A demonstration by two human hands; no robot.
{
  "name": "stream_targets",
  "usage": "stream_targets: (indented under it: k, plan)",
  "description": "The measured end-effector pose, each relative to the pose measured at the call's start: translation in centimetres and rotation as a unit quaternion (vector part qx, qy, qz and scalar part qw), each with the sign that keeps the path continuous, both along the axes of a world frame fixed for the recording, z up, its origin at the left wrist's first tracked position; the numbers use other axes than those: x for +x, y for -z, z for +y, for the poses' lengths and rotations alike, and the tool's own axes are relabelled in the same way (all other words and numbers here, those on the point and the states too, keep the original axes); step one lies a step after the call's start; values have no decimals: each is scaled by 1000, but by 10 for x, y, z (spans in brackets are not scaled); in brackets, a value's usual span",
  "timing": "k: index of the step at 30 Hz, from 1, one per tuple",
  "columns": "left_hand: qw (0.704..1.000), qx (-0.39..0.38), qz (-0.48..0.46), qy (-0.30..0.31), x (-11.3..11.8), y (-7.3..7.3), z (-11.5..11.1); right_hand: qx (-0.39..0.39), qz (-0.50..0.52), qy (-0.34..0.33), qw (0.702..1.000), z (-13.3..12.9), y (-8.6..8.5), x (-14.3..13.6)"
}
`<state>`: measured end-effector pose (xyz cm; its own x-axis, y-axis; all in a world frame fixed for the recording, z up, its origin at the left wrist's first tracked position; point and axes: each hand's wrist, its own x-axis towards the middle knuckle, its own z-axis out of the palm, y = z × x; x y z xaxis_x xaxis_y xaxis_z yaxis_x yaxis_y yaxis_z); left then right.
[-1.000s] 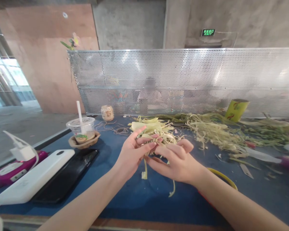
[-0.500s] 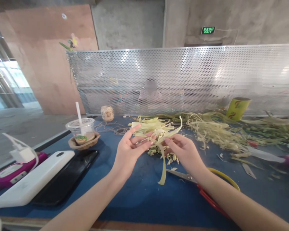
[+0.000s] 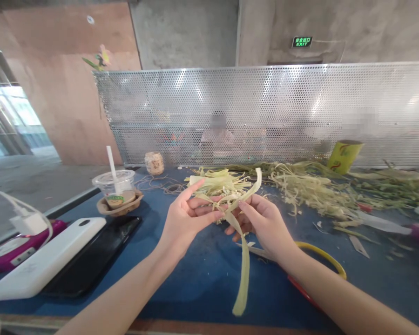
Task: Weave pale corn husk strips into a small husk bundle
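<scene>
**Leaf strip pinched between both hands**

Above the worktop (image 3: 202, 284), the left hand (image 3: 186, 218) and right hand (image 3: 265, 223) meet on one pale leaf strip (image 3: 243, 260). Fingers of both pinch it near its upper part; its long tail hangs toward the worktop's front edge. The strip seems mid-fold. Judging from this, the next move needs a firm pinch. Scissors (image 3: 314, 274) lie just under the right wrist.

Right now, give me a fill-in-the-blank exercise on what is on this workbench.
1. Both hands, left hand and right hand, pinch one long pale green leaf ____.
2. The clear plastic cup has a white ____ standing in it.
3. The tabletop is coloured ____.
4. The sign on the concrete wall reads ____.

Missing words: strip; straw; blue; EXIT
</scene>
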<state>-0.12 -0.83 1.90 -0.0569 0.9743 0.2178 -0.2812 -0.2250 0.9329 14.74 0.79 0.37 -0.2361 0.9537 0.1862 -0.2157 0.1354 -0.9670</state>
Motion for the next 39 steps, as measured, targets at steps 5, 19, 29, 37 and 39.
stream_targets:
  k: [5,19,29,37,39]
  plan:
    - [1000,-29,-1,6,-3,-1,2,90,-82,40,992,5,5,8]
    - [997,-64,-30,39,-6,1,5,718,-340,464,391,9,14,26]
    - [998,-8,27,52,-4,9,4,604,-379,354,606,4,3,17]
    - [998,-12,51,45,1,4,-2,460,-378,276,755,10,9,13]
    - [997,-13,52,54,2,4,-2,430,-376,267,776,8,7,13]
